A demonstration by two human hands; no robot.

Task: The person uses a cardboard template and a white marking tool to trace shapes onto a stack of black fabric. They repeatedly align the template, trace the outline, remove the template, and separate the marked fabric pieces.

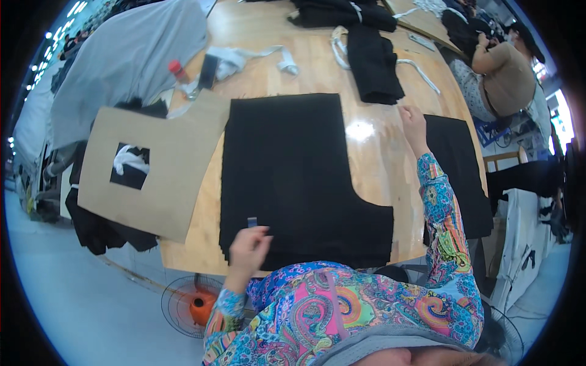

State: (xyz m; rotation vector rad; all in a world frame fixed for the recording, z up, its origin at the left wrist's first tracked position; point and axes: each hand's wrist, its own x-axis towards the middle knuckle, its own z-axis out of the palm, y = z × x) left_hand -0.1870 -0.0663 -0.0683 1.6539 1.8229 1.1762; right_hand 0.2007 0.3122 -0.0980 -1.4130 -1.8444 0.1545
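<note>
A stack of black cut fabric panels (pixel 281 158) lies on the wooden table in front of me, with a curved notch on its right side. Over its lower left part, my left hand (pixel 249 251) is closed in a pinch. A small flat grey-blue piece (pixel 253 222) shows at its fingertips. My right hand (pixel 415 129) reaches forward, between that stack and a second black fabric pile (pixel 455 177). Its fingers are curled, and anything in them is hidden. Just beyond it lies a folded black fabric bundle (pixel 372 64).
A brown cardboard pattern (pixel 171 140) with a square hole overhangs the table's left edge. Behind it are a red-capped bottle (pixel 176 68), white fabric strips (pixel 229 61) and a grey cloth cover (pixel 131 55). An orange fan (pixel 200 307) stands below. Another person (pixel 506 73) sits at right.
</note>
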